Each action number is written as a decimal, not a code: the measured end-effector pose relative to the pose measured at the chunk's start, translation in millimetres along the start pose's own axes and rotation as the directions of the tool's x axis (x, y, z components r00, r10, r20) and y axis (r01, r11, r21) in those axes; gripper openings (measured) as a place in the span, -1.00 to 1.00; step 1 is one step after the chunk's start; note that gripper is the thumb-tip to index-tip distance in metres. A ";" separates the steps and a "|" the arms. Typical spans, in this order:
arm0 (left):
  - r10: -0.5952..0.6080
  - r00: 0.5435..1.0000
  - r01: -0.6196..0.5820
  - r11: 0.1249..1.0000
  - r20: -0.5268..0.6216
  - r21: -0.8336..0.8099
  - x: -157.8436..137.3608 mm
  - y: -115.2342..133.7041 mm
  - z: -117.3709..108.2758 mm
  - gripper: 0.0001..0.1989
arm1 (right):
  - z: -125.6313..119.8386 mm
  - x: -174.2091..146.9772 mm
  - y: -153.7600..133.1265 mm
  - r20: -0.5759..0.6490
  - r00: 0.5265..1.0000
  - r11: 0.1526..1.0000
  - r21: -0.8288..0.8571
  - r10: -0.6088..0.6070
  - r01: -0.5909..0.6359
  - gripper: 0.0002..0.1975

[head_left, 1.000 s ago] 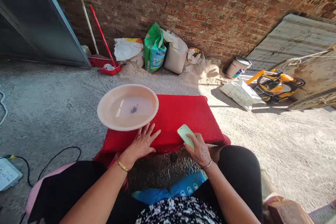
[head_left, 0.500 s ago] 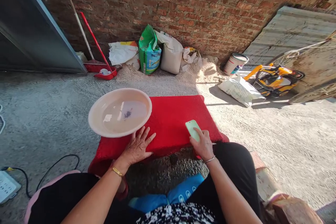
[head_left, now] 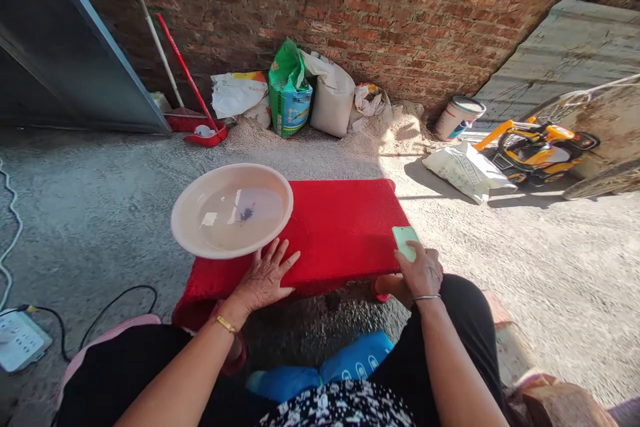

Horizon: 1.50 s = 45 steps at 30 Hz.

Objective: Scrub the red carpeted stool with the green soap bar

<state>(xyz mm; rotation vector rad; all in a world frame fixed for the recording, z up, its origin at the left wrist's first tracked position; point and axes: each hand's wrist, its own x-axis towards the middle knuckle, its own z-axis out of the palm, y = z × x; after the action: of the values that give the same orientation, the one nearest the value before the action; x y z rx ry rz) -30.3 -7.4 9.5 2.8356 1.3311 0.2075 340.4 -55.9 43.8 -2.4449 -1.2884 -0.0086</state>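
Observation:
My left hand [head_left: 270, 273] lies flat with fingers spread on the red cloth [head_left: 340, 220] that covers a low bench. Its fingertips are by the near rim of a pale basin [head_left: 190, 243]. The basin holds clear water, with a small dark clump [head_left: 247, 213] in it. At the bench's right end my right hand [head_left: 421, 271] grips a light green phone [head_left: 404, 240], whose upper part shows beyond the fingers. Whether the phone touches the cloth I cannot tell.
Sacks [head_left: 291, 97] and a red dustpan [head_left: 207, 137] stand along the brick wall [head_left: 350, 7]. To the right are a bucket [head_left: 457, 119], a flattened sack [head_left: 467, 170] and a yellow ride-on toy [head_left: 545, 147]. A power strip [head_left: 23, 341] lies at the left, a blue bag [head_left: 355, 360] between my legs.
My right hand has moved right with the phone, from over the cloth to the bench's right end. The left hand stays in place beside the basin. The view has shifted slightly.

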 end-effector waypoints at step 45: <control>0.032 0.999 -0.030 0.983 -0.011 0.180 -1.1 -3.2 3.1 -0.24 | 25.2 17.8 -52.5 0.190 0.946 0.875 0.460 -0.263 0.151 -0.64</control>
<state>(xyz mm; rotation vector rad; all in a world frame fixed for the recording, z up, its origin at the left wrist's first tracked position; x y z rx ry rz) -33.1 -6.0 6.2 3.0086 1.3759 0.1118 304.7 -6.6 40.6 -1.9542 -1.4655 0.4941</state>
